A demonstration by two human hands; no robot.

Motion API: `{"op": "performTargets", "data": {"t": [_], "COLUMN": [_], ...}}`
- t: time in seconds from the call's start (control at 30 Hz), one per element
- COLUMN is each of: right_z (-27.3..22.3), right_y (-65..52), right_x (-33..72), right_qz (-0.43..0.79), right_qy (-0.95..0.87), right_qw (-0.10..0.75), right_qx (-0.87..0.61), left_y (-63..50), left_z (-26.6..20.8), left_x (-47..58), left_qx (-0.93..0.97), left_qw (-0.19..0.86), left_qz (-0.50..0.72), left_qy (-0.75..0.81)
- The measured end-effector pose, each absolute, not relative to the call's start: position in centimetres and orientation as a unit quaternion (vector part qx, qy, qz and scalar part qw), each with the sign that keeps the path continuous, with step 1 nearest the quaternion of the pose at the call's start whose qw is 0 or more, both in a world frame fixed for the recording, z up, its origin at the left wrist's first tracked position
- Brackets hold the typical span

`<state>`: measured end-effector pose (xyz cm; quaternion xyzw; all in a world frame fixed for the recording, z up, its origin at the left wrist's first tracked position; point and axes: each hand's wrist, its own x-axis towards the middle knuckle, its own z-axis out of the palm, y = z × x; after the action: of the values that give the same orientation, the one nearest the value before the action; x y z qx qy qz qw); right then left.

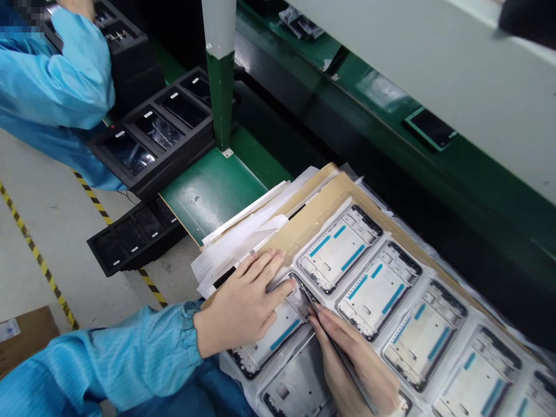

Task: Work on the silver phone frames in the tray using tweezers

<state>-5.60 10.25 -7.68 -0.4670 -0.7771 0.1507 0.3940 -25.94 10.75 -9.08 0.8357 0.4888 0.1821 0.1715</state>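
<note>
My left hand [243, 307] lies across a phone middle frame [278, 327] in a clear plastic tray [343, 304], its fingers stretched out over the top edge. Its thumb or index tip is close to the point of a pair of dark tweezers [309, 297]. My right hand [354, 362] is closed around those tweezers, which point at the upper end of the same frame. Beside it, another phone frame [341, 249] with blue strips sits in its pocket. Several similar frames fill the tray down to the right. Part of the worked frame is hidden by my hands.
Cardboard and paper sheets [260, 237] lie under the tray. A green post [220, 98] stands behind the green bench [208, 191]. Black foam trays [143, 136] with dark screens are at the left, next to a person's blue sleeve [82, 69]. A green-framed device [432, 127] lies farther back.
</note>
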Motion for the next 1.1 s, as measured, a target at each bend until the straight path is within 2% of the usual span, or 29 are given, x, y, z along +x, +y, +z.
{"op": "performTargets", "data": {"t": [0.8,1.1], "right_z": [-8.2,-8.5], "right_y": [10.1,10.3], "right_x": [-5.3,-4.9], "right_qz": [0.158,0.280], "right_qy": [-0.780,-0.671], "right_qw": [0.399,0.426], "right_qx": [-0.455,-0.538], "left_y": [10.5,10.4], "left_z": [-9.3,-9.3], "left_x": [-26.1,-26.2], "left_qx": [0.846,0.842], "left_qw": [0.130,0.131], "left_qz": [0.200,0.212], "left_qy": [0.477,0.478]}}
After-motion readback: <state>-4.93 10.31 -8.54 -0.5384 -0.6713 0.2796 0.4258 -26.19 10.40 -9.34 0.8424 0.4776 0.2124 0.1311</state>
